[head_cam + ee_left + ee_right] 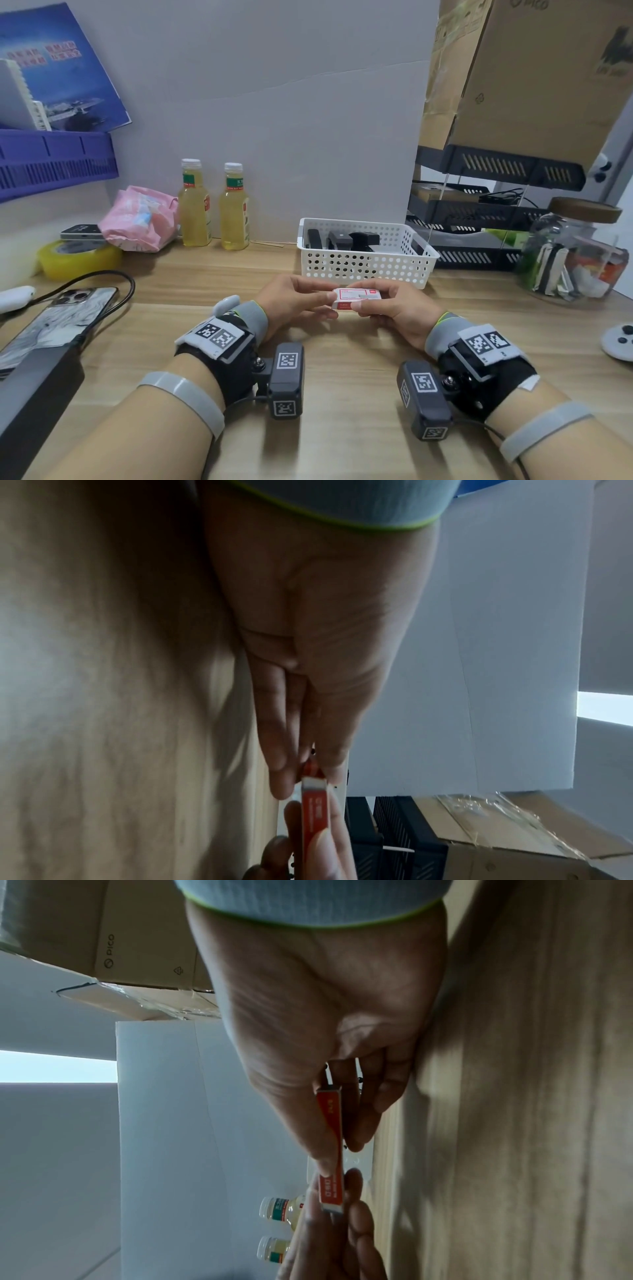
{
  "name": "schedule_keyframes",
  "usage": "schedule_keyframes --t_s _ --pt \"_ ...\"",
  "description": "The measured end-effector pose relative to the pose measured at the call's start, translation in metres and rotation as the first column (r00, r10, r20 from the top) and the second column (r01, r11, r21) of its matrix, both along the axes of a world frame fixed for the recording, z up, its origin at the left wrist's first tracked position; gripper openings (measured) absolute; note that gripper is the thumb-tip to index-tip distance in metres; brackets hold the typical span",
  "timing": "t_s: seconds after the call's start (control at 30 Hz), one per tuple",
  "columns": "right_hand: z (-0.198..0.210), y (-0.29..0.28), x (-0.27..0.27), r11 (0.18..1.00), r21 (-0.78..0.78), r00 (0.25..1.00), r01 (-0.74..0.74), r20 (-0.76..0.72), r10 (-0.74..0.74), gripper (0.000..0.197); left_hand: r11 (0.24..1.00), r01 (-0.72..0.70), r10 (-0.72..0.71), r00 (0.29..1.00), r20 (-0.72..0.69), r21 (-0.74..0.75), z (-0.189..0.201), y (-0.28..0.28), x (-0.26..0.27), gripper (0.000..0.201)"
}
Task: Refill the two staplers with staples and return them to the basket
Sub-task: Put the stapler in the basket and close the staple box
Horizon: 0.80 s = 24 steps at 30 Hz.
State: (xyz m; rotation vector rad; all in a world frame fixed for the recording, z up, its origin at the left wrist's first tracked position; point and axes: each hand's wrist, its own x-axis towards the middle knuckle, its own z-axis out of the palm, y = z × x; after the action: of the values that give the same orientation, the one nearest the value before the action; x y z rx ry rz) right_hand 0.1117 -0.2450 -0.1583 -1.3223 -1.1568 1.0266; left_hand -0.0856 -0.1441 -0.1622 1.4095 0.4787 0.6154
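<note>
Big wooden desk (342, 394) fills the lower half of the frame, with a grey board standing behind it. Cardboard box (534, 78) sits upper right on top of a black tiered tray rack (479, 212). The white perforated basket (366, 263) is right of center, and the staplers (346, 241) are in it, dark shapes lying side by side; I count 2 or 3, hard to tell through the holes. 2 yellow drink bottles (214, 205) stand left of center, with a pink packet (140, 219) and a yellow tape roll (78, 257) further left. Just in front of the basket, both hands hold a small red-and-white staple box (356, 297) above the desk. The left hand (291, 301) pinches its left end, thumb on top, fingers underneath. The right hand (394, 308) pinches the right end the same way.
</note>
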Motion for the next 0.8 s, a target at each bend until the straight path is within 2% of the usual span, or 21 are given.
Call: schedule_keyframes --t_s 0.27,0.4,0.5,0.6,0.67,0.73,0.8 --pt "0.002 0.005 -0.005 1.000 -0.005 0.998 -0.013 0.057 0.014 0.044 0.995 -0.066 0.068 0.997 -0.028 0.070 0.003 -0.003 0.001 0.028" --pt "0.012 0.009 -0.007 1.000 0.004 0.995 -0.021 0.094 0.021 0.033 0.990 -0.138 0.137 0.990 0.027 0.043 0.005 0.001 0.004 0.026" --pt "0.027 0.015 -0.007 0.996 0.049 0.992 -0.068 0.111 0.062 0.031 0.991 -0.136 0.135 0.983 0.122 -0.001 0.013 0.007 0.010 0.037" --pt "0.058 0.022 -0.004 0.991 0.099 0.974 -0.095 0.216 0.072 0.031 0.992 -0.125 0.123 0.968 0.218 -0.005 0.030 0.019 0.019 0.037" --pt "0.084 0.032 0.011 0.993 0.110 0.949 -0.048 0.314 0.012 0.029 0.978 -0.206 0.193 0.948 0.252 0.025 0.041 0.036 0.024 0.039" --pt "0.112 0.045 0.035 0.992 0.103 0.893 0.076 0.435 -0.114 0.024 0.935 -0.352 0.329 0.908 0.259 0.047 0.047 0.059 0.025 0.034" --pt "0.135 0.062 0.061 0.975 0.051 0.760 0.215 0.619 -0.200 0.024 0.868 -0.493 0.473 0.854 0.218 0.048 0.046 0.087 0.027 0.025"
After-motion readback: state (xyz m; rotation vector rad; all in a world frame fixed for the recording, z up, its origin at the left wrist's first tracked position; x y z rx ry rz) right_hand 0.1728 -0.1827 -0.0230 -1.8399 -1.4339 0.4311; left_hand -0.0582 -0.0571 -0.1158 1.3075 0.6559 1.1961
